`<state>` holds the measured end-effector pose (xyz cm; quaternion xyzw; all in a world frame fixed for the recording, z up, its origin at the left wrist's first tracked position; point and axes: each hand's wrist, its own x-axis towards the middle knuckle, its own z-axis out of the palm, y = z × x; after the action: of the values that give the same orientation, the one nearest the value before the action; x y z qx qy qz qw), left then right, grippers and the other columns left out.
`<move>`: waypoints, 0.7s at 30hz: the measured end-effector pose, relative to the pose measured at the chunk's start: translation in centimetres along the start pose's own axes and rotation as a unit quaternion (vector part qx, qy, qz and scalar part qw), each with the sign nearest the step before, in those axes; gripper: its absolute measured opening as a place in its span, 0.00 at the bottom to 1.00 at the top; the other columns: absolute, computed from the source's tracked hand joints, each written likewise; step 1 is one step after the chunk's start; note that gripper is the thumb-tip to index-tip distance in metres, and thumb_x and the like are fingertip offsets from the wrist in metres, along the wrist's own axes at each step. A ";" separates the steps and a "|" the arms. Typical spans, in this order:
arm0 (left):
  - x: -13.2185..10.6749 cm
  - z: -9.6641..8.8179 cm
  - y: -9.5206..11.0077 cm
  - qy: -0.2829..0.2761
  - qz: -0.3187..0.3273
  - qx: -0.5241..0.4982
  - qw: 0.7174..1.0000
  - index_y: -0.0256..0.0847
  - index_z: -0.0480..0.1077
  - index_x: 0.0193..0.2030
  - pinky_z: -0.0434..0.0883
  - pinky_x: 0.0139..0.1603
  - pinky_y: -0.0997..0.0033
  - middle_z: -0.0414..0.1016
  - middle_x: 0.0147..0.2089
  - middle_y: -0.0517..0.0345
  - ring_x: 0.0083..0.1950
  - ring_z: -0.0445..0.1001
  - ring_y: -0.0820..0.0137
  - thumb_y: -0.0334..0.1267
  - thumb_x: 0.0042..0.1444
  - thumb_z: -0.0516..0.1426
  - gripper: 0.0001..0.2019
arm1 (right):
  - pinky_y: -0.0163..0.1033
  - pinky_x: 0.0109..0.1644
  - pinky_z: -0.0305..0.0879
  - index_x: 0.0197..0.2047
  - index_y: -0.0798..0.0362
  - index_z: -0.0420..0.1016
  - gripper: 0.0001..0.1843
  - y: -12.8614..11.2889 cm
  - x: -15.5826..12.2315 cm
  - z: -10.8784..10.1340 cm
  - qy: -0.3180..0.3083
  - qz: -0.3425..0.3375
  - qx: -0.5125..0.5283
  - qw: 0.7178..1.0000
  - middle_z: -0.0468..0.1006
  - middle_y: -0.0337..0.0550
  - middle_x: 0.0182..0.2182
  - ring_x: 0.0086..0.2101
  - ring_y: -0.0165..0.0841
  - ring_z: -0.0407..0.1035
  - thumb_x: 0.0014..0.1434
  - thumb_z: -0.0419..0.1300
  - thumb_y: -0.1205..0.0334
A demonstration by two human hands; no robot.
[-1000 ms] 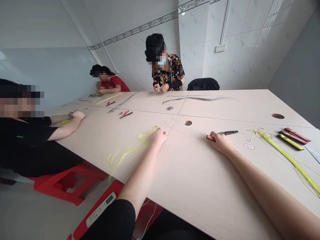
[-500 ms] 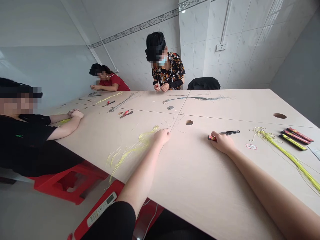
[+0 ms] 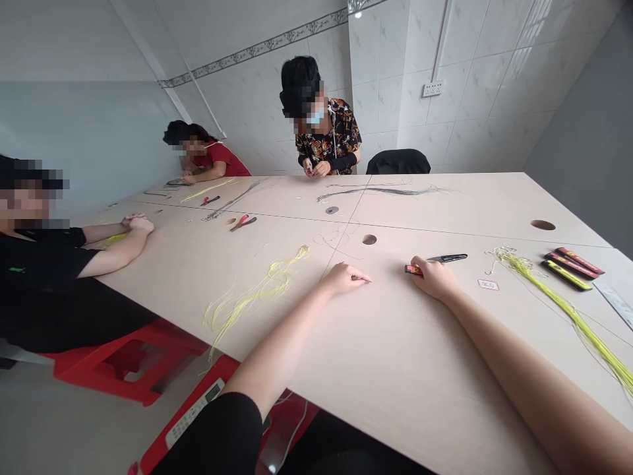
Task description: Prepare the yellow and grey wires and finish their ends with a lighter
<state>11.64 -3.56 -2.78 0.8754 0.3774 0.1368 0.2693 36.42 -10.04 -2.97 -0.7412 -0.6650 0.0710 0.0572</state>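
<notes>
My left hand (image 3: 345, 278) is low over the middle of the table, thumb and fingertips pinched together and pointing right. Whatever is in the pinch is too small to make out. To its left lies a loose bundle of yellow lines (image 3: 279, 280). My right hand (image 3: 434, 278) rests on the table, fingers closed around a slim red-and-black case (image 3: 412, 269), of which only one end shows. Just beyond that hand lies a black pair of thread snips (image 3: 450, 258). A small white label with a red border (image 3: 488, 285) is to its right.
Yellow lines with hooks at one end (image 3: 558, 293) lie on the right, near several red and yellow cases (image 3: 573, 267) and a ruler (image 3: 614, 303). Round holes (image 3: 369, 239) pierce the table. Red-handled pliers (image 3: 242, 223) and dark lines (image 3: 386, 192) lie farther off. Co-workers sit around.
My left hand has moved right, away from the yellow bundle and towards my right hand, its fingers now pinched. My right hand keeps hold of the case. The view has shifted slightly.
</notes>
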 end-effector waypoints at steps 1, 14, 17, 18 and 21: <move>0.1 0.3 0.0 0.001 0.011 -0.014 1.000 0.48 0.79 0.38 0.68 0.38 0.76 0.81 0.36 0.63 0.36 0.75 0.73 0.31 0.53 0.56 0.12 | 0.34 0.28 0.49 0.44 0.50 0.67 0.12 0.0 0.0 0.0 -0.001 0.000 0.000 1.000 0.74 0.46 0.31 0.30 0.37 0.67 0.58 0.49 0.61; 0.0 -1.3 -2.4 0.021 0.122 0.019 0.992 0.40 0.71 0.36 0.68 0.45 0.72 0.71 0.41 0.57 0.41 0.71 0.71 0.31 0.50 0.57 0.05 | 0.34 0.28 0.47 0.43 0.51 0.66 0.11 0.2 0.0 0.0 0.004 -0.012 0.002 1.000 0.72 0.45 0.29 0.29 0.35 0.64 0.58 0.48 0.62; 0.1 -1.0 -2.5 0.005 0.125 0.003 0.992 0.40 0.70 0.34 0.67 0.42 0.74 0.71 0.38 0.58 0.41 0.71 0.72 0.34 0.53 0.56 0.03 | 0.34 0.28 0.47 0.43 0.51 0.66 0.11 0.1 -0.1 0.0 0.004 -0.014 -0.002 1.000 0.72 0.45 0.29 0.28 0.35 0.64 0.58 0.48 0.62; 0.1 -0.9 -2.4 0.004 0.125 0.006 0.992 0.40 0.70 0.34 0.67 0.41 0.74 0.71 0.37 0.59 0.40 0.71 0.72 0.34 0.54 0.56 0.02 | 0.34 0.28 0.47 0.43 0.51 0.67 0.11 0.0 -0.1 0.0 0.005 -0.014 -0.002 1.000 0.73 0.45 0.29 0.28 0.35 0.64 0.58 0.48 0.61; 0.3 -0.5 -1.7 0.003 0.116 0.031 0.993 0.40 0.69 0.31 0.65 0.37 0.74 0.71 0.35 0.60 0.37 0.70 0.72 0.34 0.55 0.55 0.03 | 0.34 0.28 0.47 0.43 0.51 0.67 0.11 -0.1 -0.1 -0.1 0.008 -0.012 0.003 1.000 0.73 0.45 0.30 0.28 0.35 0.64 0.57 0.49 0.62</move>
<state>10.56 -2.18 -3.33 0.9207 0.2786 0.1581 0.2230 36.36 -10.12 -2.90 -0.7336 -0.6731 0.0669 0.0655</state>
